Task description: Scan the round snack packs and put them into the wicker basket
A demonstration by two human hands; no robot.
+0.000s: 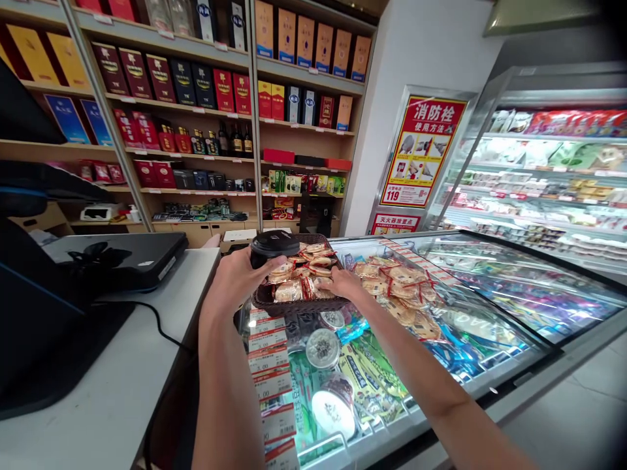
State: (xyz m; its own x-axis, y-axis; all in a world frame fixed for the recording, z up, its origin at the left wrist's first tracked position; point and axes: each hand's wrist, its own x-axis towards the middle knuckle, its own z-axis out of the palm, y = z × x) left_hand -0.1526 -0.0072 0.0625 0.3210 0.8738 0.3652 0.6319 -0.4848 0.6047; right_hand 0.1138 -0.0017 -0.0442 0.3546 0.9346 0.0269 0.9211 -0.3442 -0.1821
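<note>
On the freezer's near-left glass stands a dark woven basket (298, 305) filled with biscuits in clear, red-edged wrappers (291, 290). My left hand (240, 274) is closed around the side of a round black-lidded container (275, 243) at the basket's back left; its thumb lies toward the biscuits and its other fingers are mostly hidden. From the right, my right hand (340, 285) reaches over the basket's rim, its fingers closed on a wrapped biscuit. Right of the basket, a loose pile of larger wrapped biscuits (399, 287) lies on the glass.
Below the glass, the chest freezer (519, 385) holds tubs and colourful packets. Price labels (272, 385) line its left edge. At left are a white counter (63, 418), a black device (117, 254) and a cable (159, 320). Behind stand shelves of boxes (181, 85) and a lit display fridge (548, 163).
</note>
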